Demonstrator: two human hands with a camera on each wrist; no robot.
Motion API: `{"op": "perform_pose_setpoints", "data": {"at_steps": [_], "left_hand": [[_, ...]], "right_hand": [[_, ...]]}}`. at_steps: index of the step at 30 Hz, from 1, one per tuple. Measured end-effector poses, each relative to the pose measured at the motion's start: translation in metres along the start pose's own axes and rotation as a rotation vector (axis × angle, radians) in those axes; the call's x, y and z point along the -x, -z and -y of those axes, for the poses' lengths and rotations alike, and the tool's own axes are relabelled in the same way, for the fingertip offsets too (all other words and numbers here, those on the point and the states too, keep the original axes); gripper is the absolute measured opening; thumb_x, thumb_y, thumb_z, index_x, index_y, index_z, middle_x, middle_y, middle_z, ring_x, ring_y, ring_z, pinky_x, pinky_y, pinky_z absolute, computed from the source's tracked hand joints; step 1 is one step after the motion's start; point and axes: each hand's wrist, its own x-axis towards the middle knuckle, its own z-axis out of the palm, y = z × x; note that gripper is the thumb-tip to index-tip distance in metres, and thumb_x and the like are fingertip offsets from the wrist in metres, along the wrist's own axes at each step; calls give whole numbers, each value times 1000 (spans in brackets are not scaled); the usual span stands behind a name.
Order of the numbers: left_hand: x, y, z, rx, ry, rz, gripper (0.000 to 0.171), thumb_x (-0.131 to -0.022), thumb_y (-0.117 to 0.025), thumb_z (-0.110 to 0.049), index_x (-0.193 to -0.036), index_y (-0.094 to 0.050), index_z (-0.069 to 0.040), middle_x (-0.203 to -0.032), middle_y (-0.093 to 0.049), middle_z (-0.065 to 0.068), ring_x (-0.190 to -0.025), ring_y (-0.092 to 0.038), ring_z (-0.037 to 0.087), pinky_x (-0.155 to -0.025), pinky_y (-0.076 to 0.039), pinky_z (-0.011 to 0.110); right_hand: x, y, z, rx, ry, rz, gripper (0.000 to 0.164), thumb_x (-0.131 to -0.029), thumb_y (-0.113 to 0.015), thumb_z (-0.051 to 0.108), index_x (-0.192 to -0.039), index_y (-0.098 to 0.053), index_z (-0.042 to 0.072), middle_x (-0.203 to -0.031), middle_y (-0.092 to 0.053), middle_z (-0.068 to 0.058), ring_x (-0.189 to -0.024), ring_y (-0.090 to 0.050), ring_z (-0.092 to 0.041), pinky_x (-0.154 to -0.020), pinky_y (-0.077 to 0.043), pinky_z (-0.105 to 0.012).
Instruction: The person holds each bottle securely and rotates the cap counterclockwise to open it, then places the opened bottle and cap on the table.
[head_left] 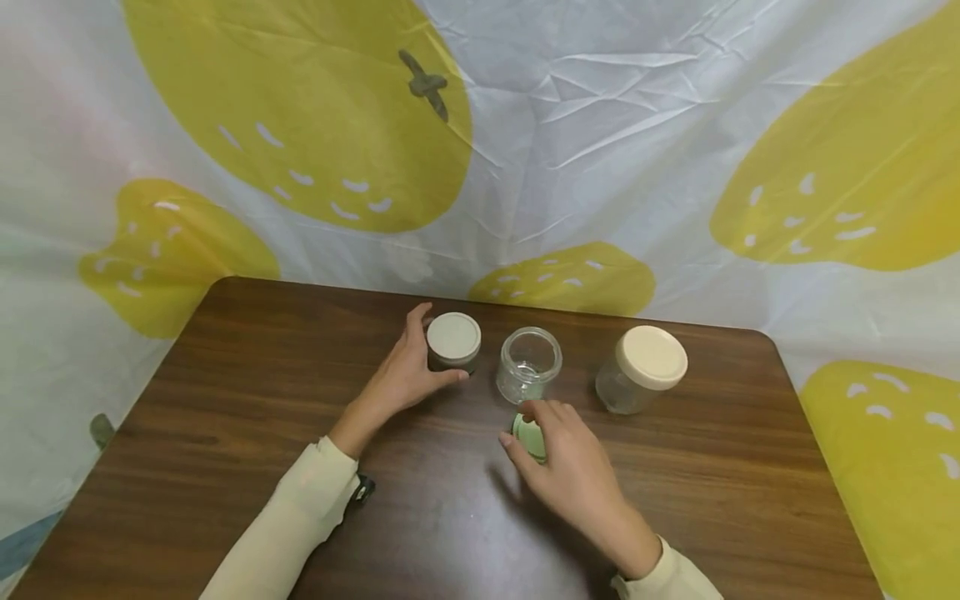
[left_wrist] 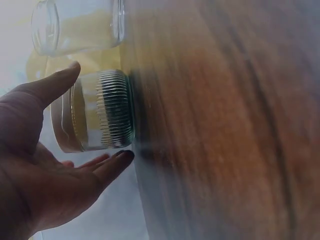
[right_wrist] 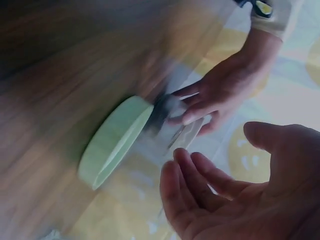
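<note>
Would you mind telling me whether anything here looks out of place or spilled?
I see no spill or damage; only the middle jar stands out: it is open, with a green lid by the right hand, whereas the left jar and right jar are lidded.

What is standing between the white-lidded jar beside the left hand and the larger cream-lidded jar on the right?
In the head view, one lidless glass jar stands between them, closer to the white-lidded jar.

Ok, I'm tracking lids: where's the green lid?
In the head view, the green lid is right of centre, just below the open jar, by the right hand.
</note>
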Motion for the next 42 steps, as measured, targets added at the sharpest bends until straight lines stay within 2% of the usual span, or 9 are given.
{"op": "perform_pose_setpoints", "data": {"at_steps": [4,9,12,18,23,27,34,39,42], "left_hand": [[0,2,0,-7,17,8,125,-77,-96,-31,-165,-11,-7,-155,-49,30,-144,-53,43,-116,-46,58],[3,5,-2,-14,12,19,124,-78,-96,-27,-164,-10,-3,-153,-51,31,-143,-54,43,-115,-47,57],[3,5,-3,-3,-5,36,122,-79,-95,-26,-164,-10,-2,-153,-51,32,-144,-53,43,-117,-46,57],[3,8,-3,-6,-13,64,119,-81,-94,-27,-164,-12,-3,-155,-50,32,-145,-52,43,-118,-45,57],[4,11,-2,-52,-28,87,116,-82,-93,-28,-164,-14,-4,-154,-49,34,-143,-53,47,-117,-46,58],[5,11,1,-67,-39,90,113,-84,-90,-26,-164,-13,-4,-152,-50,36,-142,-54,46,-116,-47,57],[4,12,4,-83,-47,101,100,-91,-79,-18,-164,-13,-2,-154,-49,35,-143,-53,45,-116,-47,57],[3,12,4,-126,-80,79,82,-92,-79,-14,-157,-33,4,-153,-54,29,-142,-55,43,-118,-46,55],[4,12,5,-145,-87,63,74,-91,-81,-14,-151,-42,5,-147,-59,26,-138,-58,41,-116,-49,53]], "right_hand": [[-13,-9,12,-115,6,59,62,-96,-77,39,-146,-57,8,-137,-68,-12,-124,-68,-29,-101,-57,-51],[-30,-23,23,-202,35,132,86,-100,-71,42,-165,-28,5,-166,-44,-19,-150,-48,-35,-120,-45,-54],[-39,-28,27,-212,29,141,94,-100,-70,44,-168,-18,3,-171,-33,-21,-156,-40,-36,-124,-40,-55],[-57,-35,31,-280,-56,173,100,-103,-65,48,-169,-6,3,-175,-20,-22,-159,-33,-36,-126,-37,-54],[-72,-44,32,-333,-107,200,98,-107,-56,51,-169,4,4,-176,-13,-21,-158,-33,-35,-127,-36,-53],[-82,-54,34,-379,-133,199,100,-108,-56,46,-168,14,7,-176,-10,-23,-159,-30,-35,-128,-35,-53],[-96,-69,35,-348,-111,146,93,-109,-55,25,-166,13,0,-175,-8,-29,-160,-27,-39,-128,-34,-55],[-102,-74,35,-330,-152,112,94,-107,-62,25,-168,5,0,-172,-19,-32,-159,-29,-42,-127,-34,-57],[-104,-77,37,-294,-178,95,97,-104,-67,26,-168,0,-1,-168,-29,-34,-154,-38,-44,-122,-40,-57]]}}
